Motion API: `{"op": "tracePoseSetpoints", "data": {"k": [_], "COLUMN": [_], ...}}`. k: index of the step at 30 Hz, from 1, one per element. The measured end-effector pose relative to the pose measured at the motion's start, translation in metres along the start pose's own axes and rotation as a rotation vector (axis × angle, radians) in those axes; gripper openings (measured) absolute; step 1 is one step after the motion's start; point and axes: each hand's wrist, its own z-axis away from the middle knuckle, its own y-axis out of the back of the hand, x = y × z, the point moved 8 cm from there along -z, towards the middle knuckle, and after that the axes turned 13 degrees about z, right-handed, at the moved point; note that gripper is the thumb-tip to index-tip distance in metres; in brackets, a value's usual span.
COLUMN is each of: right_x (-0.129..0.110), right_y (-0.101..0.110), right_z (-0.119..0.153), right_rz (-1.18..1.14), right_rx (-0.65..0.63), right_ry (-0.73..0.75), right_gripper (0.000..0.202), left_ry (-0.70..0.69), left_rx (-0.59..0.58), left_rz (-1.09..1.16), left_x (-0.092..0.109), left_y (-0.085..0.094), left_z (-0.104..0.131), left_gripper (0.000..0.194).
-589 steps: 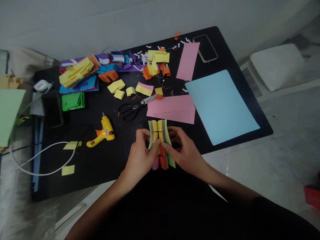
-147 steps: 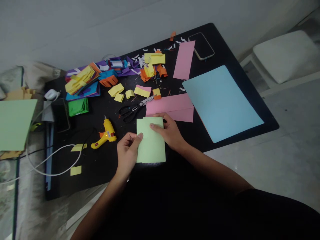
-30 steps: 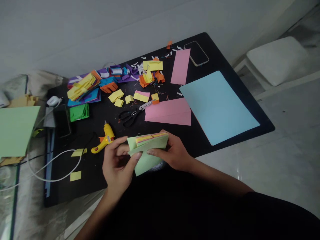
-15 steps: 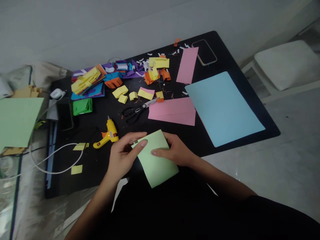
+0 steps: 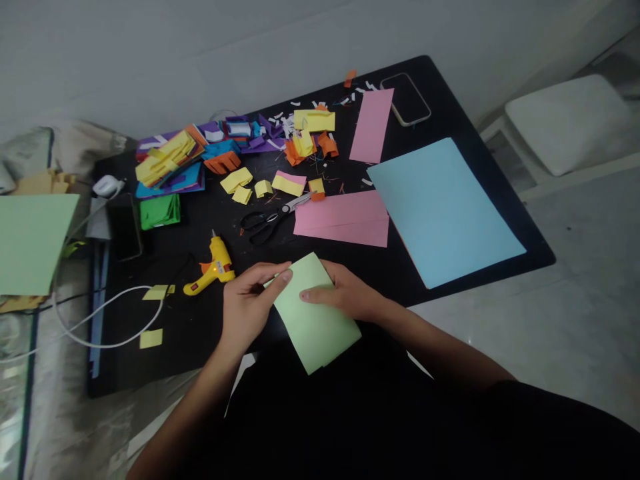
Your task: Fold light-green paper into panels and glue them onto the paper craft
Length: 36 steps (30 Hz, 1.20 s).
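Light green paper (image 5: 320, 327), in what looks like more than one layer, is held between both hands over the table's front edge. My left hand (image 5: 250, 300) pinches its upper left edge, thumb on top. My right hand (image 5: 345, 293) grips the upper right side, its thumb lying across the face and its fingers hidden behind. Left of the hands a yellow glue gun (image 5: 216, 265) rests on the black table (image 5: 200, 340). Black-handled scissors (image 5: 273, 217) lie beyond the paper, their tips by a pink sheet (image 5: 345, 220).
Blue sheets (image 5: 445, 210) lie at the right, a phone (image 5: 405, 100) at the back right. Coloured folded paper (image 5: 170, 160) and scraps fill the back left. A white cable (image 5: 107, 345) loops at the left. A white stool (image 5: 563, 123) stands beyond the table.
The green paper has turned slightly, its lower edge shifting right, and its lower layers now show unevenly at the bottom. Both hands keep hold of it. The whole view has shifted a little.
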Motion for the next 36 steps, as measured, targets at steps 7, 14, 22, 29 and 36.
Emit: {"op": "tracePoseSetpoints", "data": {"k": [7, 14, 22, 29, 36], "right_x": [0.009, 0.004, 0.014, 0.011, -0.019], "right_y": [-0.002, -0.002, 0.012, 0.023, 0.049], "right_z": [-0.008, -0.015, -0.009, -0.009, -0.024], "right_rz": [-0.112, -0.082, 0.194, 0.299, 0.803], "right_rx": [-0.049, -0.052, 0.039, -0.186, -0.027], "right_ry": [-0.056, -0.038, -0.066, -0.099, 0.09], "right_gripper": [0.033, 0.037, 0.032, 0.037, 0.024], "left_ry": [0.091, 0.158, 0.222, 0.507, 0.343], "left_rx": [0.016, -0.05, 0.179, -0.154, -0.22], "left_rz": [0.021, -0.011, 0.09, 0.253, 0.148], "left_x": [-0.009, -0.018, -0.035, -0.048, -0.046], "left_y": [-0.001, -0.006, 0.021, 0.014, 0.01], "left_z": [-0.005, -0.015, -0.02, -0.019, -0.008], "left_gripper": [0.014, 0.03, 0.037, 0.056, 0.055]}}
